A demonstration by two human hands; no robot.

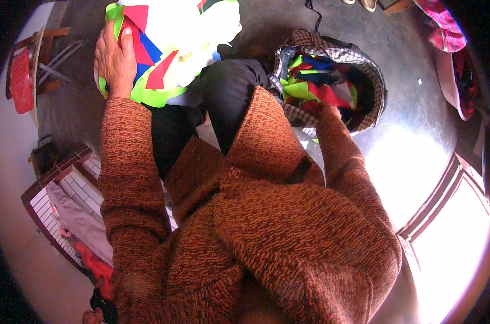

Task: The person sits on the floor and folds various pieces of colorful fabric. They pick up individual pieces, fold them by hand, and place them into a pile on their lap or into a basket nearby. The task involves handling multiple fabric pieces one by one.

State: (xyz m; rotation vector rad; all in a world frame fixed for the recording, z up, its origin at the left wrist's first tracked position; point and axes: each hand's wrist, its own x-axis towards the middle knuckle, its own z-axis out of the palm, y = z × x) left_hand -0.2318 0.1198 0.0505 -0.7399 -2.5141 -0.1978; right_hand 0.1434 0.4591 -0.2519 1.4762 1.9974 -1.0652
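Observation:
At the upper left, my left hand (117,62) grips the edge of a bulky bundle of cloth (158,75) over my lap. Its thumb lies on top of red, blue and lime-green pieces, while the fingers curl around the outer side. Much of the bundle is washed out to white by bright light. On the floor to the right of my knee stands an open checked fabric bag (378,81). Lime, red, blue and grey cloth scraps (310,89) fill it. My right hand (331,110) reaches in among the scraps, its fingers hidden.
Wooden furniture with a red object (22,81) stands at the left. A brick-edged platform (83,183) with cloths is at lower left. Pink plaid cloth (445,24) and a pale basin (451,86) sit at upper right. A bright doorway (445,232) opens at lower right.

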